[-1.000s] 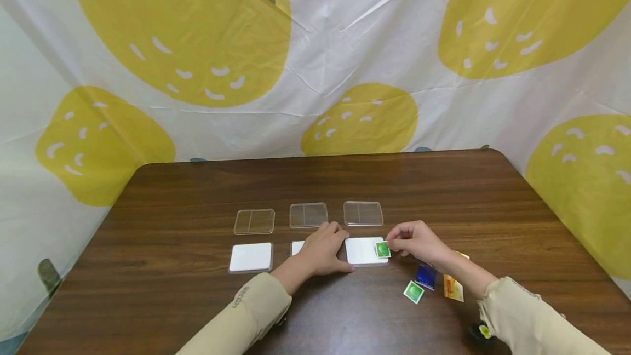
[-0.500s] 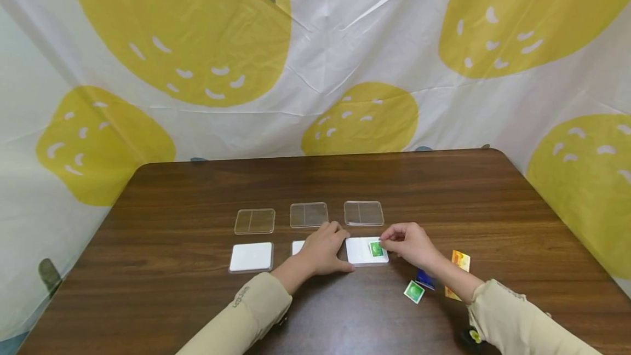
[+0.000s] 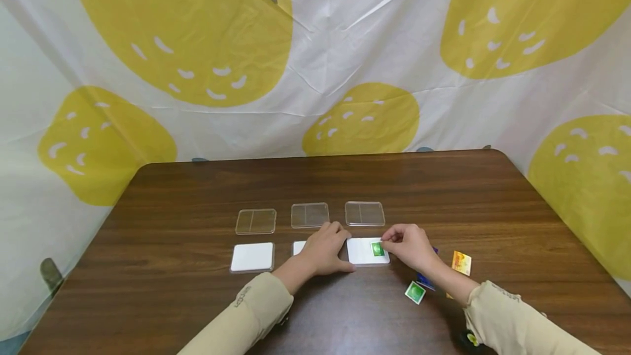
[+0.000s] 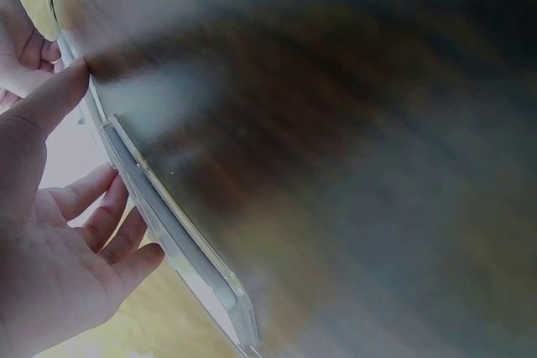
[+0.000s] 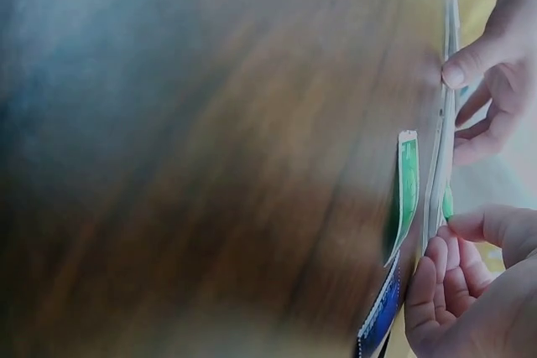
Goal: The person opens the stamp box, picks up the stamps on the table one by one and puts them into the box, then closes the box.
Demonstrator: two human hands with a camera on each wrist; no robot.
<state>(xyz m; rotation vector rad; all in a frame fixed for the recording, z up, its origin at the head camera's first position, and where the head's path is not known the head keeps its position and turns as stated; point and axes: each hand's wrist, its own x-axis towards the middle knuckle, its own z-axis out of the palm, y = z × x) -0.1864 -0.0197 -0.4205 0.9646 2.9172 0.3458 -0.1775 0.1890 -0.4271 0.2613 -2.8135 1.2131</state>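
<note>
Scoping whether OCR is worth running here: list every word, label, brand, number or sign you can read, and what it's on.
Readable text: none.
Left sleeve cuff: dark lettering, too small and blurred to read.
Right sleeve cuff: faint marking, also unreadable.
Green stamp on the white card, loose green stamp, orange paper, blue paper: any print too small or blurred.
</note>
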